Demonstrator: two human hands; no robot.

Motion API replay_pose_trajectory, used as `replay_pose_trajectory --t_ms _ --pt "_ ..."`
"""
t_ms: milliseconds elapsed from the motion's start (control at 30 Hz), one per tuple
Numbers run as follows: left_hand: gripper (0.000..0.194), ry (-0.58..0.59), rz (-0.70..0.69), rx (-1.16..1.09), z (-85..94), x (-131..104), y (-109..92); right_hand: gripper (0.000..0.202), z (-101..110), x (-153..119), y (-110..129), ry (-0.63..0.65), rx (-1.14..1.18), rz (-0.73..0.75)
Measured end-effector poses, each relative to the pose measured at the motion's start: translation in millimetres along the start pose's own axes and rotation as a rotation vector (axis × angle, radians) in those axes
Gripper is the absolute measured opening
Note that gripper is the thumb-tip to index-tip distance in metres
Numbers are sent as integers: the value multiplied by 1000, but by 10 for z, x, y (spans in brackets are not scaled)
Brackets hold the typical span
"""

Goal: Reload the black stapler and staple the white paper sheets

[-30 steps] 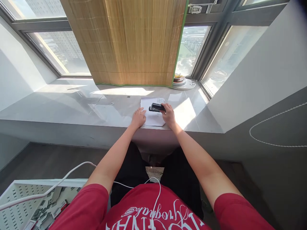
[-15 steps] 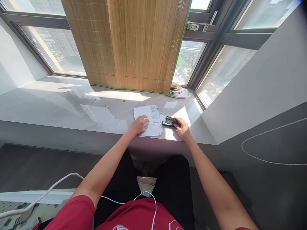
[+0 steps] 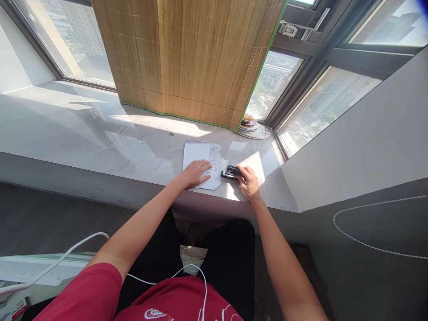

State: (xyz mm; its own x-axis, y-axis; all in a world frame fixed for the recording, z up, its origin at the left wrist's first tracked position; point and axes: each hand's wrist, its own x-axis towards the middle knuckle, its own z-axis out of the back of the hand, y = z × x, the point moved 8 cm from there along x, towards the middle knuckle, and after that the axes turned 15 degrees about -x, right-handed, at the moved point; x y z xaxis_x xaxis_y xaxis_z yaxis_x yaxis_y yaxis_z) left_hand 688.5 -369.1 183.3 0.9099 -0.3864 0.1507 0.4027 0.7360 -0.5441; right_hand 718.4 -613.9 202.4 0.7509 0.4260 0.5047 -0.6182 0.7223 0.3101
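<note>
White paper with dense writing [image 3: 215,154] lies on the pale windowsill [image 3: 160,154]; whether it is one sheet or a stack I cannot tell. My left hand [image 3: 197,173] rests on its lower middle part, fingers stretched out towards the right. Just right of the paper, my right hand [image 3: 249,183] is wrapped round the back end of a black stapler [image 3: 232,172]. The stapler's jaws point left and stand apart, with the front tip close to the paper's right edge. My right palm hides the rear of the stapler.
A bamboo blind [image 3: 190,58] hangs behind the sill. Stacked plates [image 3: 250,126] stand at the back right by the window frame. A small dark staple-like strip [image 3: 171,133] lies behind the paper. A white cable [image 3: 76,245] crosses my lap, and a bead cord [image 3: 354,236] hangs at right.
My left hand has flattened and spread over the paper. The stapler in my right hand has come slightly nearer the paper's right edge. The head view has tilted.
</note>
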Motion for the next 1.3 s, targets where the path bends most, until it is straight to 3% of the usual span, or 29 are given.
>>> replay_pose_trajectory --t_ms 167,433,633,800,967,1133,1300 --pt "48 -111 13 -19 32 37 8 41 -23 -31 -2 44 41 33" --pt "39 -17 -196 -114 -23 -11 -157 46 -117 -25 145 95 12 151" --pt "39 35 -415 -137 -15 -127 -338 52 -109 -88 216 23 -175 148" --pt "44 96 -357 -113 -76 -122 -317 48 -29 -67 184 -21 -161 81" --pt "50 193 -242 -117 -158 -93 -279 51 -55 -19 220 46 -69 98" --pt "55 190 -232 -139 -149 -84 -284 53 -63 -30 253 42 -115 80" --pt "54 212 -215 -148 -156 -82 -307 63 -90 -30 329 83 -125 170"
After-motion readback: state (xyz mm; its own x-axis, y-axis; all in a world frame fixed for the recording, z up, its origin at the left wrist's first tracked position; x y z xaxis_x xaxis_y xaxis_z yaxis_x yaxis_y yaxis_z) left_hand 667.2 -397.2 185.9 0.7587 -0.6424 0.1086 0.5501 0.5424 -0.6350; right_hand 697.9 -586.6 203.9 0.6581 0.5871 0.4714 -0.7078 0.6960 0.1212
